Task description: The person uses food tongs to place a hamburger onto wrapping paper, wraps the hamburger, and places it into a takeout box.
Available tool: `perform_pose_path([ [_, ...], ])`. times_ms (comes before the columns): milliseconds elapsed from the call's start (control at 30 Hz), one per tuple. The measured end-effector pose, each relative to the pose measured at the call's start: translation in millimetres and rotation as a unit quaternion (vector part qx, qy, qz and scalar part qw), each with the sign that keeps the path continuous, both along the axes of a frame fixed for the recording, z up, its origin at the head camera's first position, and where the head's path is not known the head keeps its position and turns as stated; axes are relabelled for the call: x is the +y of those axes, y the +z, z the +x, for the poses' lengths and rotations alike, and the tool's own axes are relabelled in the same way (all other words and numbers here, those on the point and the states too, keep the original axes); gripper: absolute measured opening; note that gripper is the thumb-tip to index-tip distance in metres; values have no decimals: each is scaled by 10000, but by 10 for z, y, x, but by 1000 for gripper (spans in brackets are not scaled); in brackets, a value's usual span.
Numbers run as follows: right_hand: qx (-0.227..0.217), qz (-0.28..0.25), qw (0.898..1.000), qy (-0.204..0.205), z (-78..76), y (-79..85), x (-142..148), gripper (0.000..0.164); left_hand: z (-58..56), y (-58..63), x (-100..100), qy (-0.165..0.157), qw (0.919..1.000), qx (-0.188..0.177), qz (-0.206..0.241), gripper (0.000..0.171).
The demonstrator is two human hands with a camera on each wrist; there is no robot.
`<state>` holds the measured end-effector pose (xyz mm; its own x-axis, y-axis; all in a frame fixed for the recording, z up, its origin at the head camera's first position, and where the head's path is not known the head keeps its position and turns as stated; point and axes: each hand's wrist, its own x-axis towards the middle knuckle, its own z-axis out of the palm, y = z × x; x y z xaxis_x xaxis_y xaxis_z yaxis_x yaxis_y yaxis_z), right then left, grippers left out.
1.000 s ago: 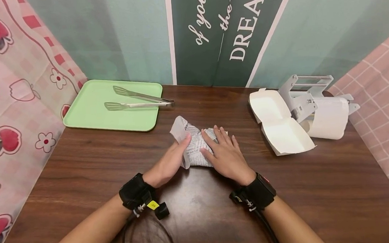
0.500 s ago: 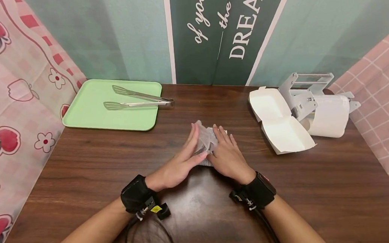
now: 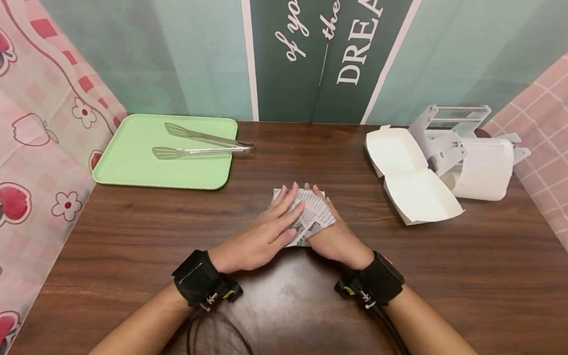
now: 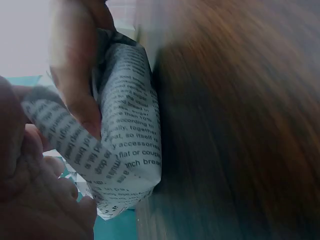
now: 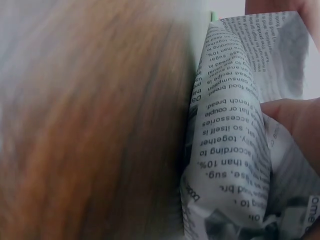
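Observation:
A packet wrapped in newsprint-patterned paper [image 3: 316, 216] lies on the brown wooden table between both hands; what it wraps is hidden. My left hand [image 3: 255, 235] lies over its left part with straight fingers, pressing on the folded paper. A flap of that paper is folded over toward the right and covers part of my right hand [image 3: 338, 239], whose fingertips show beyond the flap's far edge. In the left wrist view the packet's printed side [image 4: 131, 110] stands next to the tabletop. The right wrist view shows its long rounded side [image 5: 227, 130] and a raised flap of paper above it.
A green tray [image 3: 135, 177] with metal tongs [image 3: 203, 148] stands at the back left. An opened white paper box [image 3: 421, 192] is at the right, beside a grey stand holding a white roll [image 3: 483, 169]. Curtains and a tiled panel surround the table.
My left hand has moved right from the packet's left end, folding the left flap of paper over the top and onto my right hand. The right hand has stayed nearly in place.

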<state>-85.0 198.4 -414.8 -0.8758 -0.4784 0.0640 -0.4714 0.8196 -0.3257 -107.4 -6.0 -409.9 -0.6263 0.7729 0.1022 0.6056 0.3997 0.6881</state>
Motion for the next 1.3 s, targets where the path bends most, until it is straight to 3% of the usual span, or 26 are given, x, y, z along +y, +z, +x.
perform_pose_path([
  [67,-216,-166,9996,41,-6,8,-9,59,-3,-5,-8,2,9994,209,-276,56],
  [233,-173,-393,9982,421,-14,-11,6,58,6,-20,-22,69,9973,354,-638,59],
  [367,-966,-1237,9874,227,-62,-22,19,60,22,-11,-36,181,9954,338,-873,62],
  [467,-1726,-2015,9641,-92,-104,-11,37,66,25,-9,-43,268,9934,373,-1051,63],
  [633,-2468,-2679,9309,-280,-164,35,124,76,20,-15,-44,445,9886,429,-1375,66],
  [800,-2945,-3603,8828,-635,-218,80,205,55,15,-24,-42,592,9855,398,-1537,70],
  [867,-2965,-3808,8728,-731,-226,97,219,49,12,-27,-39,619,9851,403,-1555,71],
  [967,-2847,-3729,8798,-764,-231,118,218,46,9,-30,-39,634,9843,443,-1589,71],
  [1167,-2426,-2857,9261,-442,-217,119,190,51,0,-32,-50,601,9839,460,-1620,72],
  [1300,-2105,-2270,9507,-164,-191,117,187,55,-11,-36,-60,549,9833,511,-1659,74],
])
